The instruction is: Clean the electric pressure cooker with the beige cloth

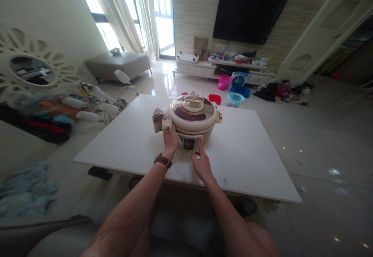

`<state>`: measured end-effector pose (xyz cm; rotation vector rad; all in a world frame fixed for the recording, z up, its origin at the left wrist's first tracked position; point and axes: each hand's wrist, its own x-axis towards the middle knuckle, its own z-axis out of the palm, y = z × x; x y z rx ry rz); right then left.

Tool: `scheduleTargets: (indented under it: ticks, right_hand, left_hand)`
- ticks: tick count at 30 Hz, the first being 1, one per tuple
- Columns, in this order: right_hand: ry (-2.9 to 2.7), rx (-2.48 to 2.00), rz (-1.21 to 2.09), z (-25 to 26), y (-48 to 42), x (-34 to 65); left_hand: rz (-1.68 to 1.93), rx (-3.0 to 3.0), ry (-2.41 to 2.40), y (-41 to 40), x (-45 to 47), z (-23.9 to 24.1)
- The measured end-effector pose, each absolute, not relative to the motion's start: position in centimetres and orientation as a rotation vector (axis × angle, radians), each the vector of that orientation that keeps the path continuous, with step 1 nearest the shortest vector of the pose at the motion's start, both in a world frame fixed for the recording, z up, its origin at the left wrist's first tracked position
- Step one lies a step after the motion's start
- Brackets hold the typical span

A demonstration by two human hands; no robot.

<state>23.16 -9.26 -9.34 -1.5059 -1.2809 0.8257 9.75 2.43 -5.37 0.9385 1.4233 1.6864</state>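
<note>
A cream electric cooker (190, 126) with a domed, see-through lid (189, 107) stands upright on the white table (116, 140). My left hand (171, 138), with a brown-strapped watch on the wrist, is closed on a beige cloth (162, 121) with a brown pattern. The cloth is bunched against the cooker's left side. On the cooker's front is a control panel (189, 144) with a dark display. My right hand (201, 164) reaches its index finger to the panel's right end; its other fingers are partly bent and hold nothing that I can see.
Beyond the table stand a pink basket (224, 82) and a light-blue basket (234, 99). A low cabinet (195, 69) with clutter runs under the wall television (252, 12). At left, white lamp-like arms (109, 108) reach near the table's edge.
</note>
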Motion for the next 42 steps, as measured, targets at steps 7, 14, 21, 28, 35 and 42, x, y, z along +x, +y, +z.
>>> scheduleTargets:
  ticks: [7, 14, 21, 28, 35, 42]
  right_hand:
    - [-1.299, -1.518, 0.843, -9.5, -9.2, 23.3]
    - [-1.284, -1.510, 0.822, -9.8, -9.2, 23.1]
    - [-1.289, -1.513, 0.833, -10.0, -9.2, 23.0]
    - [-1.270, -1.494, 0.836, -10.1, -9.2, 22.9]
    - [-1.296, -1.484, 0.814, -10.5, -9.0, 22.9]
    - [-1.315, -1.522, 0.783, -11.5, -8.8, 22.9]
  left_hand:
    - [1.686, 0.948, 1.415, 2.7, 9.8, -5.6]
    - [1.680, 0.951, 1.419, 2.6, 9.8, -5.4]
    - [1.679, 0.935, 1.423, 2.6, 9.8, -5.5]
    - [1.689, 0.931, 1.393, 2.5, 9.8, -5.4]
    - [1.701, 0.917, 1.399, 2.5, 9.9, -5.3]
    - [1.691, 0.936, 1.413, 2.8, 9.7, -6.0]
